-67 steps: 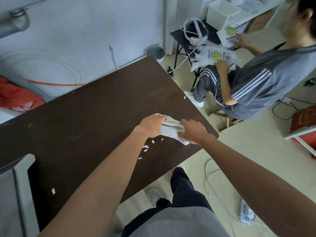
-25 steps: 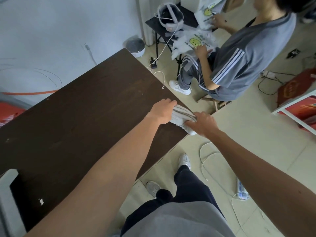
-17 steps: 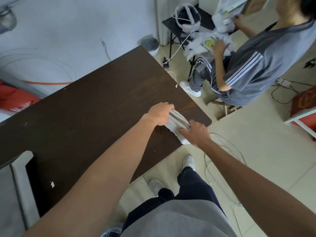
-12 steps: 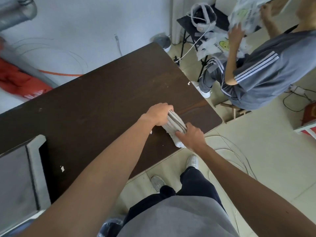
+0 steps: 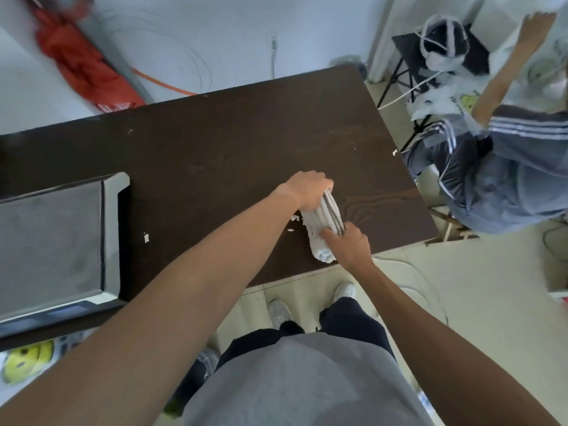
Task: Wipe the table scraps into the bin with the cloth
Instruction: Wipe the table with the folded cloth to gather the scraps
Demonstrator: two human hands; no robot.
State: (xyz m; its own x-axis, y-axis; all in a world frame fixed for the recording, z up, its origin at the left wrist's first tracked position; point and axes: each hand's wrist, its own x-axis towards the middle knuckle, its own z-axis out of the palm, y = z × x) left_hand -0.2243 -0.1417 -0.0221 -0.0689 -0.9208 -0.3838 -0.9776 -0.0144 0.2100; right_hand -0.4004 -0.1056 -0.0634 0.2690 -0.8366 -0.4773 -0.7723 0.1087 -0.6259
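Observation:
A bunched white-grey cloth point(image 5: 322, 229) lies on the dark brown table point(image 5: 215, 155), a short way in from its near edge. My left hand point(image 5: 309, 190) grips the cloth's far end. My right hand point(image 5: 349, 244) grips its near end. Small white paper scraps point(image 5: 293, 221) lie just left of the cloth, partly under my left forearm. One more scrap point(image 5: 146, 238) lies further left, and another scrap point(image 5: 394, 152) sits at the right table edge. No bin shows clearly.
A grey flat tray-like unit point(image 5: 55, 241) sits on the table's left end. A seated person in grey point(image 5: 498, 167) is close to the table's right end, beside a black stool point(image 5: 442, 53). White cables point(image 5: 408, 272) lie on the floor by my feet.
The cloth and both hands have slid left and inward along the table, away from its right corner. Scraps show again at the cloth's left side. The view has swung left.

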